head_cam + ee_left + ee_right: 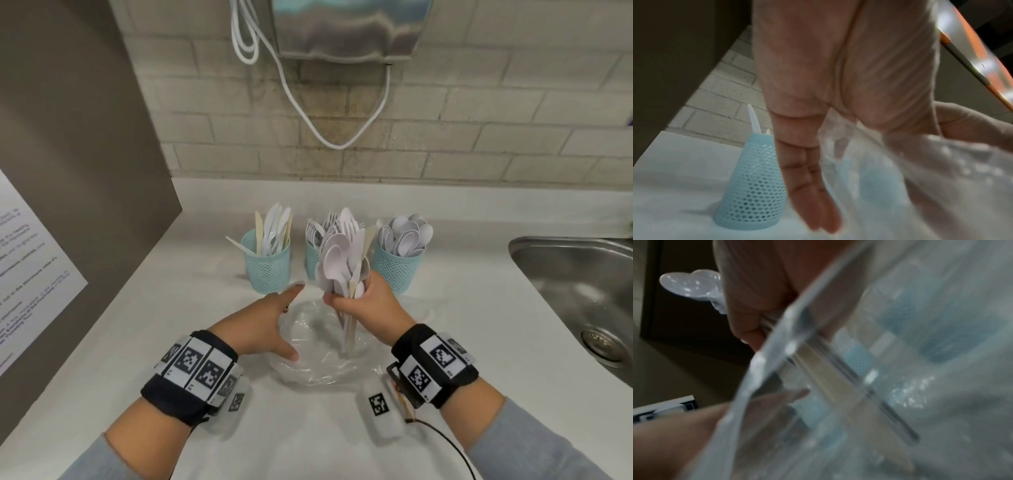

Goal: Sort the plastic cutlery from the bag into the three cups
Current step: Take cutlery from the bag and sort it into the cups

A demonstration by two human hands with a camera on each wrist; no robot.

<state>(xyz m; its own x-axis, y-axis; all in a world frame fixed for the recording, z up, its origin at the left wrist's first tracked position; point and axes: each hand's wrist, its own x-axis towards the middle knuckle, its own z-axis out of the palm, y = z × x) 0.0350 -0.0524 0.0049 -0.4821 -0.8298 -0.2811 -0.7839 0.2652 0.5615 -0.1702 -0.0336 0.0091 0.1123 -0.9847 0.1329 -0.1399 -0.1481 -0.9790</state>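
Note:
My right hand (pixel 356 301) grips a mixed bunch of plastic cutlery (pixel 339 257), mostly white spoons with beige pieces, upright above the clear plastic bag (pixel 318 356); the handles hang down into the bag's mouth. My left hand (pixel 274 318) lies open with straight fingers against the bag's left side. Three teal mesh cups stand behind: the left cup (pixel 267 263) holds knives, the middle cup (pixel 312 257) forks, the right cup (pixel 394 267) spoons. The left wrist view shows straight fingers (pixel 813 194) beside the left cup (pixel 752 186). The right wrist view is blurred by the bag (pixel 900 386).
A steel sink (pixel 582 294) is set in the white counter (pixel 171 325) at the right. A brown panel with a printed sheet (pixel 30 274) borders the left. A brick wall with a hanging white cable (pixel 329 137) runs behind the cups.

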